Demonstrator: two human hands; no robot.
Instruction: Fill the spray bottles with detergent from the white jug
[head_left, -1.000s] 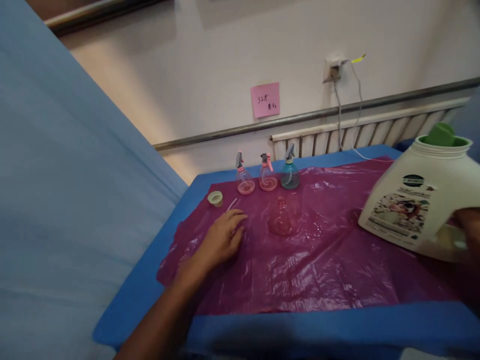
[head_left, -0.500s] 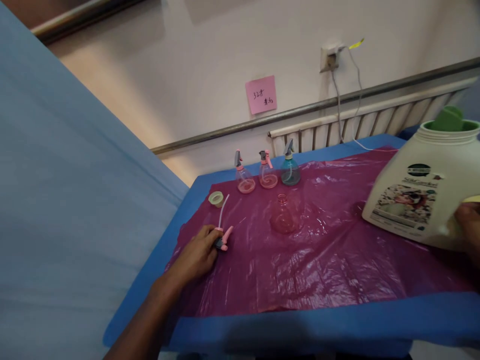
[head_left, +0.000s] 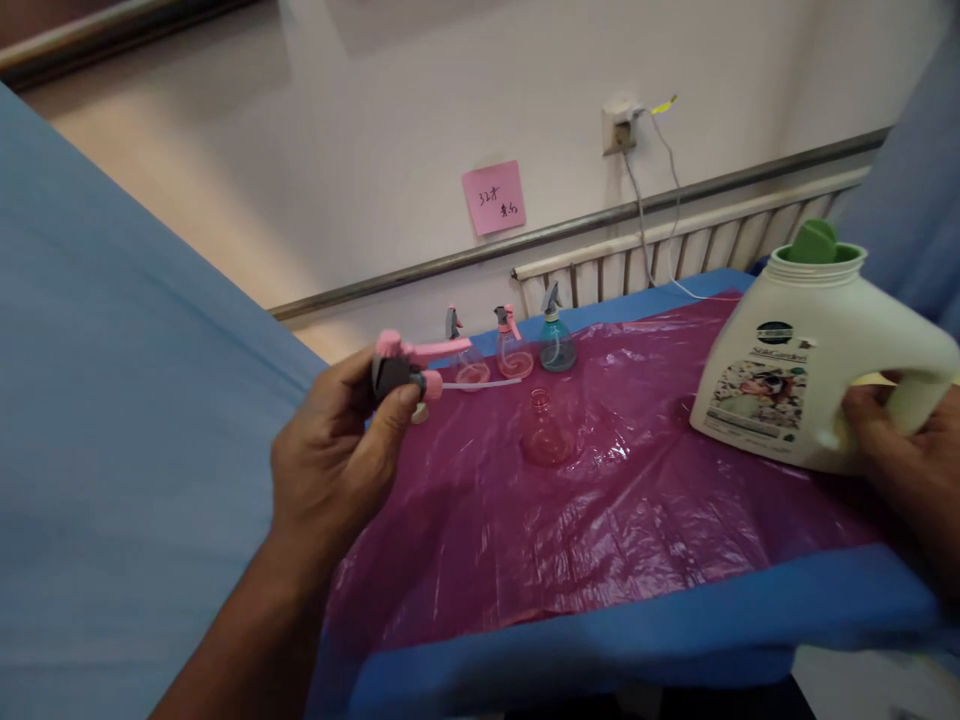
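Observation:
Raised above the left part of the table, my left hand (head_left: pixel 334 450) grips a pink and grey spray nozzle (head_left: pixel 401 370), its thin white tube pointing right. My right hand (head_left: pixel 892 435) is wrapped round the handle of a large cream detergent jug (head_left: pixel 757 385), which has no cap on and a green spout in its mouth. The jug stands upright or nearly so; whether it touches the table I cannot tell. Between the hands an open pink clear bottle (head_left: pixel 549 435) stands without a nozzle. Partly behind the nozzle, a pale screw cap (head_left: pixel 418 412) lies on the sheet.
Behind stand two pink-topped spray bottles (head_left: pixel 514 355) and a teal spray bottle (head_left: pixel 557 345). A shiny magenta plastic sheet (head_left: pixel 600 530) covers the blue table (head_left: pixel 637 610). A radiator (head_left: pixel 600 275), a socket with cables (head_left: pixel 619 128) and a pink note (head_left: pixel 495 197) are at the wall. Blue curtain (head_left: pixel 135 400) hangs left.
My left hand has lifted the spray nozzle off the sheet, and its tube has swung from upward to rightward. The view has shifted right, showing more of my right hand on the jug.

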